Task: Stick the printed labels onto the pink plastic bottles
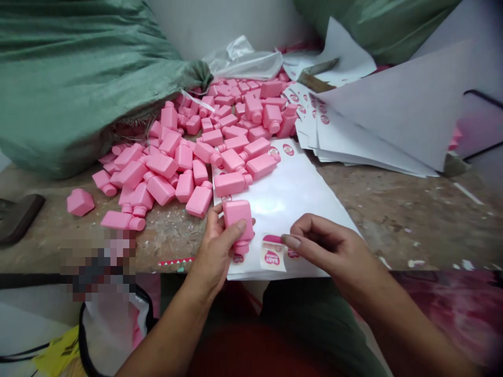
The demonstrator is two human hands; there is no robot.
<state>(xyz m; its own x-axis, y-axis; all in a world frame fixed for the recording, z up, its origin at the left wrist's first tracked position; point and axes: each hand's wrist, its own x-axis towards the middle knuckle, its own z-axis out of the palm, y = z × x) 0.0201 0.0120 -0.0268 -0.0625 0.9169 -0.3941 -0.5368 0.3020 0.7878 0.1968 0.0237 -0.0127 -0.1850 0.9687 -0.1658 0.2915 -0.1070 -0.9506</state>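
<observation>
My left hand [214, 248] is shut on a pink plastic bottle [238, 220], which stands on its neck with the cap downward. My right hand [326, 246] pinches the upper right corner of a round-topped "BABY" sticker label [272, 255], which looks partly lifted from a white label sheet [298, 193]. That sheet lies under both hands, with further pink-and-white labels printed on it. Beside it, a heap of loose pink bottles [184, 157] spreads across the table.
A bulging green woven sack [78, 78] lies behind the bottles at left. A stack of white label sheets [373, 131] rests at right on the worn, stained table [396, 209]. A dark-rimmed bag [110, 335] stands below the table's near edge at lower left.
</observation>
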